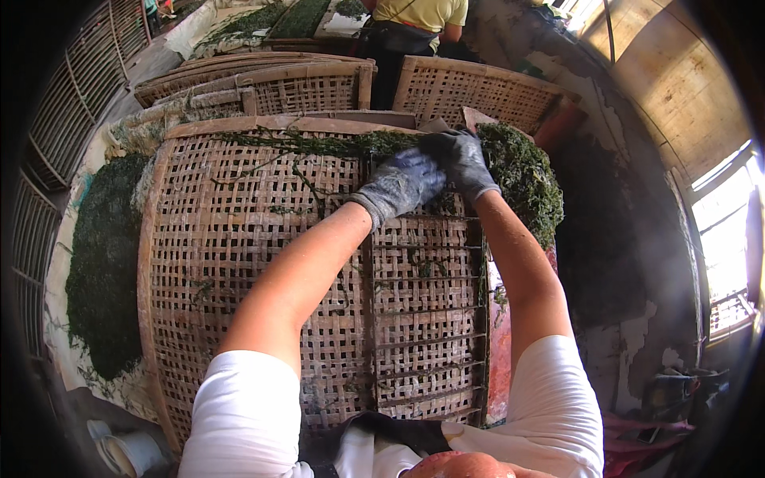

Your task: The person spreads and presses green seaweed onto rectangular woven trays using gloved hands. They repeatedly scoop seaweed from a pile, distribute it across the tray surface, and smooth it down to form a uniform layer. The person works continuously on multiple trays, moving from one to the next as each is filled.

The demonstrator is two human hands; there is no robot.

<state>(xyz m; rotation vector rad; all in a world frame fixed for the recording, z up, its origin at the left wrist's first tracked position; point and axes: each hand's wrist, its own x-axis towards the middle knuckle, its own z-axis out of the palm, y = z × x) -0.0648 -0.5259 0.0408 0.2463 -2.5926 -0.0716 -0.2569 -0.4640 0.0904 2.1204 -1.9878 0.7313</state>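
A large woven bamboo tray (257, 239) with a wooden frame lies flat before me. A grid of dark rods, perhaps a rack (427, 343), lies over its right part. Both my hands wear grey gloves. My left hand (406, 182) is over the tray near its far edge, close beside my right hand (469, 161). A band of dark green strands, like seaweed (287, 142), runs along the far edge up to the hands. A thick heap of the same green strands (526, 179) sits right of my right hand. The fingers are blurred and partly hidden, so any grip is unclear.
More woven trays (311, 89) stand on edge beyond mine, with another tray (472, 89) to their right. A person in a yellow shirt (418, 18) is behind them. Left lies a dark green mat of strands (107, 263). A white bucket (134, 451) stands lower left.
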